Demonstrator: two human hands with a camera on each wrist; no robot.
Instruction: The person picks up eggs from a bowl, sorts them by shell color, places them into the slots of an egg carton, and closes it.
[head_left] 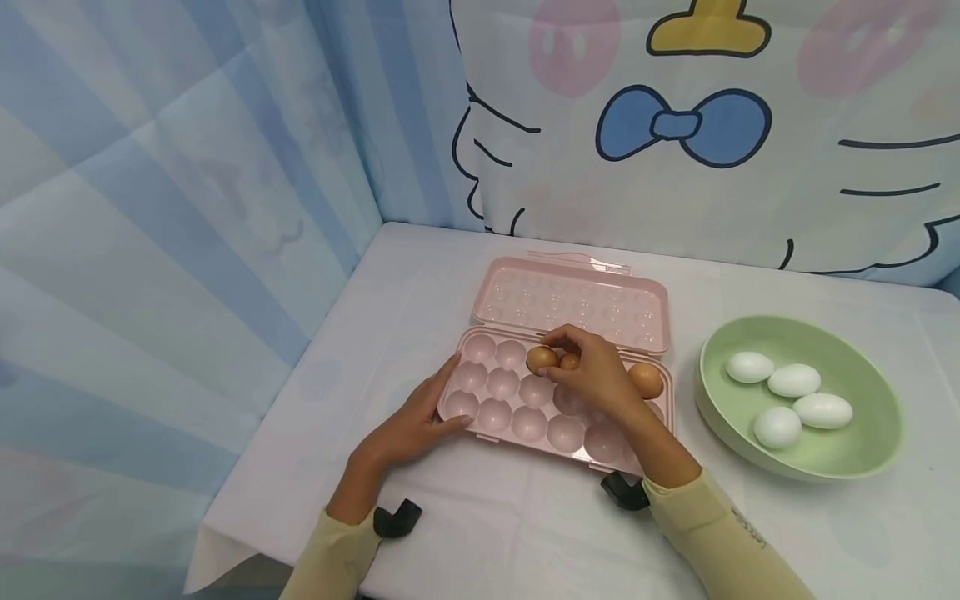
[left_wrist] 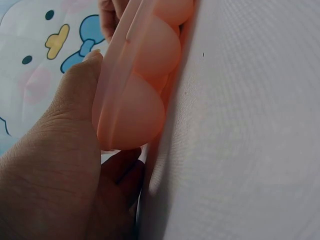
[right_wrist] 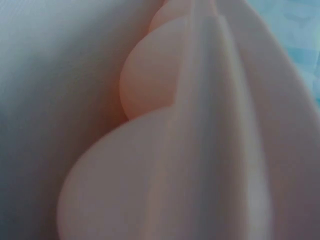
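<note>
Your right hand pinches a brown egg between thumb and fingertips, over the back row of cups in the pink egg tray. You cannot tell from here whether the egg is seated in its cup. A second brown egg sits just beside it, partly covered by your fingers, and a third brown egg rests near the tray's back right corner.

Your left hand holds the tray's front left corner, thumb on the front rim, fingers along the left side. The tray lies towards the back edge of the table, its lid laid open on that side. Right of it stands a green bowl with four white eggs.

Expect the eggs to be light, rigid and smooth, so apt to slip; treat the shells as fragile. Take each by its rounded sides with light, even pressure. The tray looks like thin, light plastic that could slide, so steady it by the rim.
</note>
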